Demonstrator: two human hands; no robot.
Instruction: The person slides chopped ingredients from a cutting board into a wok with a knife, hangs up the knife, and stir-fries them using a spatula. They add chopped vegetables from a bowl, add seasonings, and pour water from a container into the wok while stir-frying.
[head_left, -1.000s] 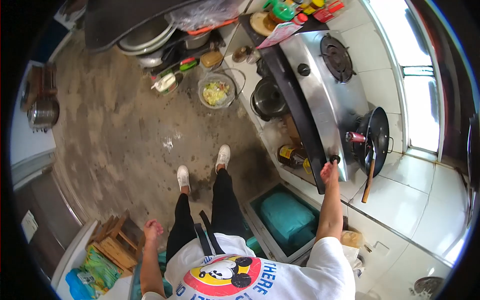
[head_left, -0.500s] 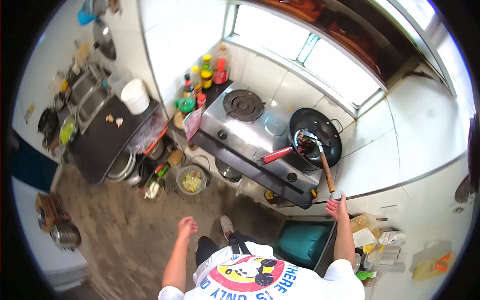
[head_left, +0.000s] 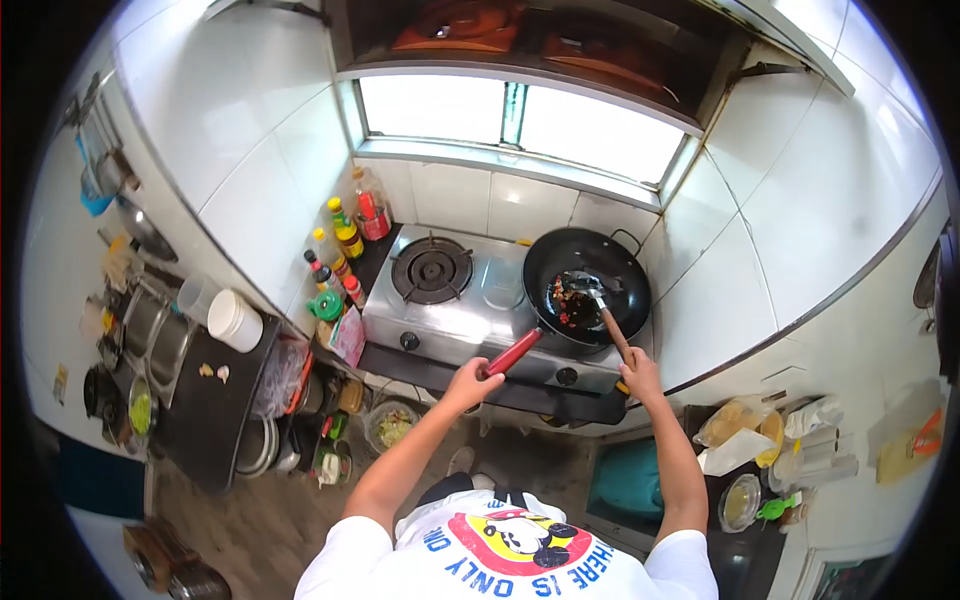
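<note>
A black wok point(head_left: 548, 256) sits on the right burner of the steel gas stove point(head_left: 450, 330). My left hand point(head_left: 474, 384) is closed around the end of its red handle point(head_left: 515, 352). In my right hand point(head_left: 641, 376) is the wooden handle of a spatula point(head_left: 617, 338), whose metal blade rests inside the wok. Small reddish and dark food bits point(head_left: 570, 302) lie in the bottom, near the blade. The fingers of both hands are partly hidden by the grips.
Several sauce bottles point(head_left: 345, 232) stand left of the bare left burner point(head_left: 432, 270). A white bucket point(head_left: 235, 320) is on the dark counter point(head_left: 205, 420) at left. Below the stove sits a bowl of chopped vegetables point(head_left: 393, 428). Bags and containers point(head_left: 740, 425) are at right.
My left hand has come up from beside my body and taken the wok's red handle. My right hand has closed on the spatula. The view has turned and moved nearer the stove.
</note>
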